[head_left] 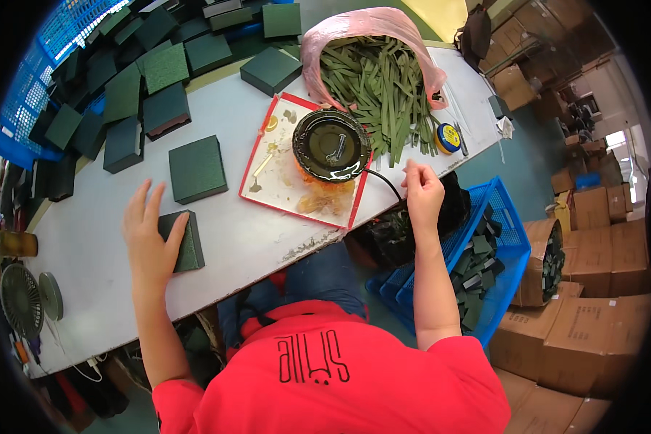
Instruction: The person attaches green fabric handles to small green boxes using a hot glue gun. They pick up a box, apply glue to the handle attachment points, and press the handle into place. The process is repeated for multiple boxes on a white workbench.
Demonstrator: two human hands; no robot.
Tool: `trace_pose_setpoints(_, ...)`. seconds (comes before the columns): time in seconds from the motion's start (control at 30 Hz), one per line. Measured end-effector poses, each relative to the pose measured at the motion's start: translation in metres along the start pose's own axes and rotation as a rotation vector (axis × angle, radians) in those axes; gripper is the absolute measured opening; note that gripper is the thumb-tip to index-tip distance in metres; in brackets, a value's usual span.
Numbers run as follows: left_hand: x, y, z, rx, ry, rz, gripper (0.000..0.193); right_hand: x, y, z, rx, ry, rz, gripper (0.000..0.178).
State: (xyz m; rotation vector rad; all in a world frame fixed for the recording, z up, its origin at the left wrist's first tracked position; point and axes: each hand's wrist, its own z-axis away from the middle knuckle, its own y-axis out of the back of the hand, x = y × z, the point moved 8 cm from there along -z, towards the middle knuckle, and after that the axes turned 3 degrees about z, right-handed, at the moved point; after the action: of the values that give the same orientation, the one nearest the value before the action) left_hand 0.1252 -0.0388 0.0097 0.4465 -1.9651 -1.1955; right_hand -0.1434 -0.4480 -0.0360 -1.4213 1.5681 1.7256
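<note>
My left hand (pixel 148 235) lies over the left side of a small dark green box (pixel 189 249) near the table's front edge. Its fingers are stretched apart, and the thumb rests against the box. A larger green box (pixel 197 168) lies flat just beyond. My right hand (pixel 422 192) is raised near the right front edge, fingers pinched together; whatever they hold, if anything, is too small to make out. Between the hands a round black pot (pixel 307 137) of dark glossy liquid sits on a stained white board with red edges (pixel 271 170). Past the right hand lie many green ribbon strips (pixel 383 94).
A pink plastic bag (pixel 372 23) surrounds the strips, beside a blue-and-yellow round tin (pixel 448 138). Green boxes (pixel 166 108) are piled at the far left. A black cable (pixel 385 178) runs off the table. Blue crates (pixel 510 217) and cardboard cartons (pixel 593 333) stand at right, a small fan (pixel 22 300) at left.
</note>
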Motion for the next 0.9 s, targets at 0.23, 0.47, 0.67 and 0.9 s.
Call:
trace_pose_setpoints(0.23,0.011,-0.010,0.043,-0.162,0.237,-0.047,0.085,0.000,-0.015,-0.031,-0.019,0.116,0.269,0.033)
trace_pose_setpoints(0.47,0.055,0.000,0.041,-0.330,-0.193,0.255,0.082,0.008,-0.021,-0.037,-0.055,0.083,0.207,0.025)
trace_pose_setpoints(0.67,0.048,-0.014,0.048,-0.607,-0.259,0.106,0.084,-0.046,0.004,-0.006,0.097,0.352,0.070,0.017)
trace_pose_setpoints(0.9,0.042,-0.010,0.053,-0.097,0.134,0.086,0.078,-0.108,0.017,0.073,-0.205,0.687,0.029,0.021)
